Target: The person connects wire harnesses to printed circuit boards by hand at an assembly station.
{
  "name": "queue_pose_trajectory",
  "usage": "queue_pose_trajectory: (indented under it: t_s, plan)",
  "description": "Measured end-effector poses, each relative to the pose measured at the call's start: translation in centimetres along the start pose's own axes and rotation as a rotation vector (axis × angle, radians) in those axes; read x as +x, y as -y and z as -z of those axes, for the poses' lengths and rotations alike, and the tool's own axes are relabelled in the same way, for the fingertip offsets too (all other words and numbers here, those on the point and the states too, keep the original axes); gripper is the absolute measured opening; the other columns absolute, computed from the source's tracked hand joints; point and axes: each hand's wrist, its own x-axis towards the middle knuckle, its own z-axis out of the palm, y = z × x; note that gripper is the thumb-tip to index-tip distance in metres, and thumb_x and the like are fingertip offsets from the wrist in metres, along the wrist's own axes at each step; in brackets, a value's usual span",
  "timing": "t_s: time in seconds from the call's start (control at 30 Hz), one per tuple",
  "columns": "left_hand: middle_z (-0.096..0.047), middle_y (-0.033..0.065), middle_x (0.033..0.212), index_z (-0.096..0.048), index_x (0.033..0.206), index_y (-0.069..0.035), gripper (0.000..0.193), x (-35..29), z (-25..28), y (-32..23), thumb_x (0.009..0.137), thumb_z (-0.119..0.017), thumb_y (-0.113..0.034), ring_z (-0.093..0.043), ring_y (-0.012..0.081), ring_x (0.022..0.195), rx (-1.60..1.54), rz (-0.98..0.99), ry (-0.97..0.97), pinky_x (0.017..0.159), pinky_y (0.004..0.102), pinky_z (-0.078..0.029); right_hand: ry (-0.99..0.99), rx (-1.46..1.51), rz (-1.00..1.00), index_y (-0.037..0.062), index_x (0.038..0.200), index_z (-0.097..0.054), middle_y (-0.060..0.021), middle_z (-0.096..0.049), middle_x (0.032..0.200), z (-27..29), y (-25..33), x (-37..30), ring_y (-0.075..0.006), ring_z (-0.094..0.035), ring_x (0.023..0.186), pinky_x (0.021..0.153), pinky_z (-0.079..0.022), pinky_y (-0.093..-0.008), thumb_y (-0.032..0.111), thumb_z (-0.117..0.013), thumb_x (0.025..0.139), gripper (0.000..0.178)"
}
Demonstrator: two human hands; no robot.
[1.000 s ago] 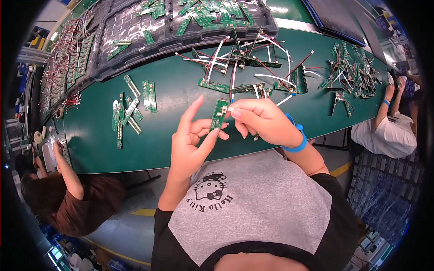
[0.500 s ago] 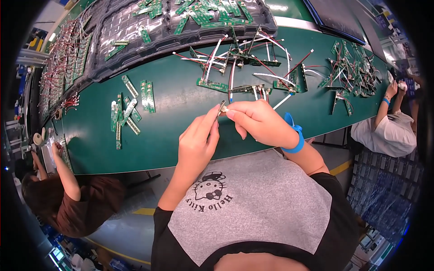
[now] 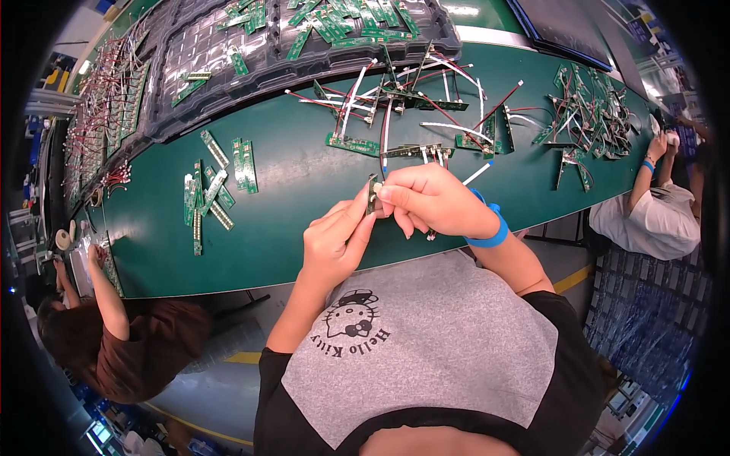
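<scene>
Above the near edge of the green table, my left hand (image 3: 334,239) pinches a narrow green circuit board (image 3: 372,196) between thumb and fingers, on edge. Closed beside it, my right hand (image 3: 439,199) holds a small white connector (image 3: 379,188) against the board's face. Below the right hand's fingers a small cable end (image 3: 431,235) pokes out; most of its wires are hidden in the hand. Just beyond my hands lie boards with red, black and white cables attached (image 3: 420,148).
Loose boards (image 3: 209,190) lie to the left. A black plastic tray (image 3: 220,99) with boards stands at the back. Wired boards heap at the right (image 3: 589,121) and far left (image 3: 106,114). People work at both sides, a white sleeve (image 3: 646,220) right, a brown one (image 3: 125,349) left.
The board in my left hand has turned to show more of its face. My right hand has shifted slightly, and a cable end now shows beneath it.
</scene>
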Motion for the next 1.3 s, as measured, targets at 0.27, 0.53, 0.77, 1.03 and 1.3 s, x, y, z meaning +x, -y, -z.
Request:
queue_pose_trajectory:
  t_s: [0.27, 0.53, 0.77, 1.03, 1.3]
  plan:
    - [-0.064, 0.0114, 0.079, -0.054, 0.113, 0.003, 0.038, -0.2, -0.3, 0.2, 0.075, -0.057, 0.005, -0.064, 0.0172, 0.072, -0.084, 0.015, 0.047, 0.06, 0.024, -0.049, 0.023, 0.019, 0.034, 0.0019, 0.072, -0.055, -0.0024, -0.053, 0.049, 0.2, -1.2, 0.3, -0.0038, -0.041, 0.036, 0.035, -0.032, -0.018, 0.023, -0.044, 0.091, 0.03]
    - [-0.065, 0.0098, 0.08, -0.057, 0.101, 0.003, 0.022, 0.0, -1.5, 0.2, 0.079, -0.056, 0.003, -0.065, 0.0135, 0.069, -0.151, 0.232, -0.143, 0.062, 0.0232, -0.051, -0.071, -0.073, 0.018, 0.002, 0.071, -0.055, -0.002, -0.052, 0.048, -0.7, -0.8, 0.1, -0.0045, -0.04, 0.036, 0.036, -0.031, -0.0195, 0.024, -0.043, 0.091, 0.032]
    - [-0.065, 0.0103, 0.08, -0.054, 0.097, 0.005, 0.015, -0.4, -1.2, -0.2, 0.086, -0.053, -0.004, -0.064, 0.0137, 0.069, -0.286, 0.428, -0.062, 0.056, 0.0203, -0.048, -0.044, 0.006, -0.009, 0.0005, 0.072, -0.055, -0.0037, -0.055, 0.054, -0.9, -1.2, -0.2, -0.0061, -0.044, 0.043, 0.041, -0.035, -0.0212, 0.02, -0.045, 0.09, 0.029]
    - [-0.063, 0.015, 0.079, -0.046, 0.102, 0.005, 0.018, -0.5, -0.5, 0.5, 0.089, -0.047, -0.007, -0.064, 0.0215, 0.069, -0.512, 0.524, -0.094, 0.064, 0.0257, -0.048, -0.209, -0.547, 0.02, -0.0009, 0.073, -0.058, -0.0128, -0.053, 0.059, 2.6, -0.3, -6.4, -0.026, -0.055, 0.06, 0.053, -0.041, -0.0328, 0.017, -0.054, 0.084, 0.021]
    - [-0.064, 0.0128, 0.082, -0.042, 0.111, 0.004, 0.025, -0.7, 0.2, 0.0, 0.088, -0.048, -0.005, -0.064, 0.021, 0.079, -0.554, 0.502, -0.057, 0.067, 0.025, -0.049, -0.487, -0.585, 0.132, -0.0013, 0.089, -0.057, -0.0122, -0.055, 0.08, 0.5, -2.7, -5.2, -0.024, -0.054, 0.071, 0.063, -0.042, -0.0308, 0.007, -0.05, 0.084, 0.012]
